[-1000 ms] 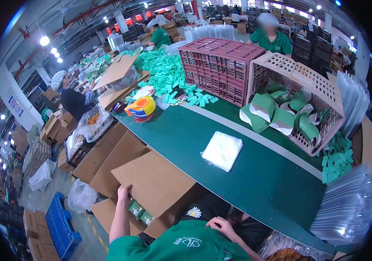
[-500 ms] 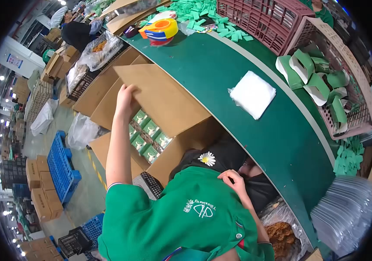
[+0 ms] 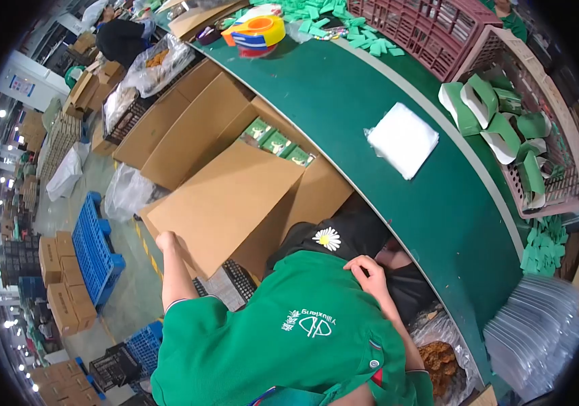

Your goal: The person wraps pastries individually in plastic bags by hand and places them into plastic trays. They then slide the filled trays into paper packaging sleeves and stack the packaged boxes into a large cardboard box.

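My left hand (image 3: 165, 241) is closed on the outer edge of a flat cardboard sheet (image 3: 225, 203). The sheet slants across an open carton (image 3: 323, 193) beside the table, covering most of its contents. Beyond the sheet's far edge, several green-and-white printed packs (image 3: 277, 143) still show inside. Whether the sheet is loose or joined to the carton cannot be seen. My right hand (image 3: 368, 276) rests against the front of my green shirt (image 3: 255, 345), near my lap. Its fingers are loosely curled, and nothing shows in them.
The green table (image 3: 343, 128) holds a tape dispenser (image 3: 257, 32), a stack of white sheets (image 3: 403, 140) and scattered green pieces (image 3: 377, 46). A pink crate (image 3: 553, 196) contains green-and-white cartons. Clear plastic trays (image 3: 536, 338) are at right, a blue pallet (image 3: 93, 250) at left.
My left hand has moved down and toward me, bringing the cardboard sheet across the carton. Packs in the nearer part are now covered. My right hand stays near my lap.
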Demonstrator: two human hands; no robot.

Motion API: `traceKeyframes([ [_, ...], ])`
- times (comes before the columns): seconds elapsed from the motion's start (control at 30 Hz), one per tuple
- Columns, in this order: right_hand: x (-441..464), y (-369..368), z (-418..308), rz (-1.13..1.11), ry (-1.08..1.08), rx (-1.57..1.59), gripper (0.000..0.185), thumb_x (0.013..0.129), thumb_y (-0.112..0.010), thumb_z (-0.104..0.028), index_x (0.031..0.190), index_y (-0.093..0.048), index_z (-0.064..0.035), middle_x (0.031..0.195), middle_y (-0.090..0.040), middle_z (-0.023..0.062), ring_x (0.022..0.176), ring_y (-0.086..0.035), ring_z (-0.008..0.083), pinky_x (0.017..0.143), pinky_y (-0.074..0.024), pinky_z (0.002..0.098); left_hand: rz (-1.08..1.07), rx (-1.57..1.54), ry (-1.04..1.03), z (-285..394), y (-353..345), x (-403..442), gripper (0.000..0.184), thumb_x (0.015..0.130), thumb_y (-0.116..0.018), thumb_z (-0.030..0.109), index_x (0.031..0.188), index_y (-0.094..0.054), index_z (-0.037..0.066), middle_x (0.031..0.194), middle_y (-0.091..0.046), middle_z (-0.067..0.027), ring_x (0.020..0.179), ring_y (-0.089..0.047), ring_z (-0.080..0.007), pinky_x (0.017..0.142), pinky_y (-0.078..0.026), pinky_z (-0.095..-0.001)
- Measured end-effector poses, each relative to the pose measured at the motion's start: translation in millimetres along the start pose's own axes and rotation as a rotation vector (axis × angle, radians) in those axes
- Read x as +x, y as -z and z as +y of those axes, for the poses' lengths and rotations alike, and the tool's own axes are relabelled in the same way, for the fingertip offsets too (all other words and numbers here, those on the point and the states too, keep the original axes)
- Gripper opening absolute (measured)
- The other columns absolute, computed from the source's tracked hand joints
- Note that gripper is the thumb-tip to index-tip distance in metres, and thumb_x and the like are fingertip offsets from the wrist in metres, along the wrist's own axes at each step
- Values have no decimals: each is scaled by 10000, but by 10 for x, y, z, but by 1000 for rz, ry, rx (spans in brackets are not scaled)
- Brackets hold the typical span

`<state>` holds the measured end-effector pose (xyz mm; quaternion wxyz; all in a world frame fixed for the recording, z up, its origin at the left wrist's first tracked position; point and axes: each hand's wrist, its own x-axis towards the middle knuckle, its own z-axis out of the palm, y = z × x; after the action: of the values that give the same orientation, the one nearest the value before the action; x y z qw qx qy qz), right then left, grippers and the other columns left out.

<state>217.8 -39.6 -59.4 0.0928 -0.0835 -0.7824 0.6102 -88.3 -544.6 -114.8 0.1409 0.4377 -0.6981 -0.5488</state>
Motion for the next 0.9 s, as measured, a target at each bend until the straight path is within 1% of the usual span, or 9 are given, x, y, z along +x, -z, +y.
traceKeyframes([
  [0.2,-8,8,-57,-12,-42,-22,82,881,-593,-58,855,-666,-33,817,-653,39,785,-596,164,707,-466,288,-188,-248,-190,-4,-394,312,182,682,-504,-114,816,-540,4,752,-573,-61,582,-531,-151,498,-409,-284],
  [0.4,-32,-25,-49,35,-91,-16,82,887,-598,-65,865,-673,-40,801,-641,29,753,-581,139,676,-454,275,-250,-176,-293,363,-1036,134,203,699,-493,-98,868,-573,-19,744,-577,-46,619,-533,-160,524,-391,-290],
  [0.5,-38,-36,-62,49,-97,-5,83,890,-598,-67,867,-673,-37,800,-639,28,737,-572,130,660,-445,265,-242,-165,-253,346,-1276,163,160,725,-534,-86,872,-577,-39,771,-592,-72,655,-559,-181,544,-430,-314],
  [0.6,-24,-18,-72,53,-128,14,89,895,-593,-66,868,-671,-33,801,-637,29,727,-565,120,652,-440,258,-423,-352,35,727,-1299,-291,85,771,-572,-56,854,-574,-41,792,-595,-88,697,-582,-197,584,-477,-338],
  [0.63,-26,-18,-57,54,-138,29,92,897,-590,-64,870,-671,-31,801,-635,30,726,-564,115,651,-439,256,-506,-264,-20,771,-1323,-226,52,810,-606,-13,844,-573,-34,808,-604,-107,721,-601,-221,602,-509,-345],
  [0.67,-40,-19,-41,47,-153,44,95,899,-587,-63,871,-671,-29,801,-633,30,726,-562,110,649,-438,254,-559,-140,-81,766,-1390,38,46,827,-613,21,850,-582,-5,813,-620,-103,688,-605,-201,541,-490,-304],
  [0.73,-44,-16,-9,29,-199,68,102,902,-578,-56,874,-669,-22,801,-627,36,723,-561,103,651,-437,247,-722,-237,-83,1216,-1392,-513,89,849,-623,68,919,-584,29,815,-628,-53,521,-481,-89,421,-357,-219],
  [0.77,-28,-10,-69,24,-205,69,102,902,-574,-49,875,-667,-16,802,-624,39,723,-562,102,657,-438,245,-731,-271,-101,1381,-1456,-702,136,863,-626,88,968,-566,28,827,-622,-45,485,-417,-78,412,-330,-213],
  [0.9,-27,-9,-41,30,-200,58,103,902,-571,-42,868,-663,-11,799,-624,45,727,-570,115,669,-447,254,-854,-298,-135,1837,-1674,-1294,222,882,-633,132,1027,-512,14,719,-490,1,472,-388,-59,416,-354,-204],
])
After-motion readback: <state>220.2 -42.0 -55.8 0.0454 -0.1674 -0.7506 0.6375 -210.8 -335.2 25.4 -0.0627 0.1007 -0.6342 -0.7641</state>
